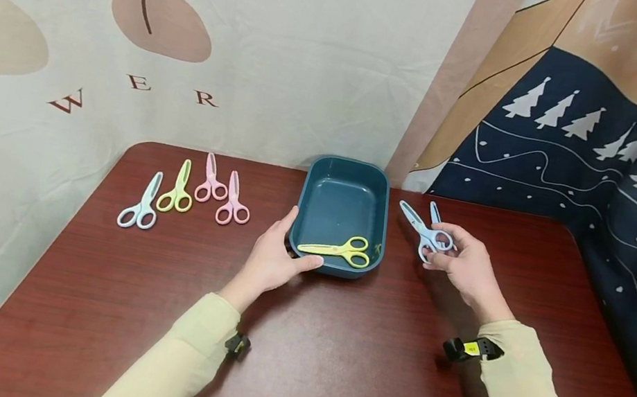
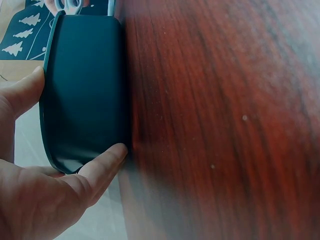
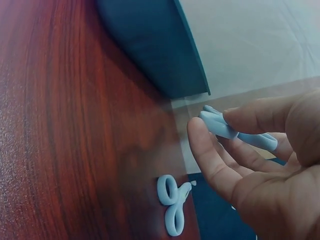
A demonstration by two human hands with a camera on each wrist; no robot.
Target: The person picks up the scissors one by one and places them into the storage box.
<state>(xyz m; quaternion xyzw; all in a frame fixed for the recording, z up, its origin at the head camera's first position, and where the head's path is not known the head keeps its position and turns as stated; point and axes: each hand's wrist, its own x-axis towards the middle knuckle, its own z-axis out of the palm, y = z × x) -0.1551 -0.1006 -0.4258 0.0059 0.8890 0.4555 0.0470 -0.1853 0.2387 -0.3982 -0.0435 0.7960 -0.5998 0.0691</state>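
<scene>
Above the table, right of the dark blue plastic box (image 1: 348, 179), my right hand (image 1: 467, 269) pinches light blue scissors (image 1: 413, 218) by the handles, between thumb and fingers, blades toward the back left. A second pair of light blue scissors (image 3: 174, 215) lies on the table beneath; in the head view the hand and the held pair partly cover it. My left hand (image 1: 274, 254) holds the box at its near left corner, thumb (image 2: 31, 92) at the near rim and fingers along the left side. Inside the box, yellow-green scissors (image 1: 338, 249) lie crosswise at the near end.
On the table's left lie pale blue scissors (image 1: 144, 201), yellow-green scissors (image 1: 177, 189) and two pink pairs, one pink pair (image 1: 211, 175) behind the other pink pair (image 1: 233, 200). A printed cloth (image 1: 290, 67) hangs behind the dark red wooden table (image 1: 328, 369).
</scene>
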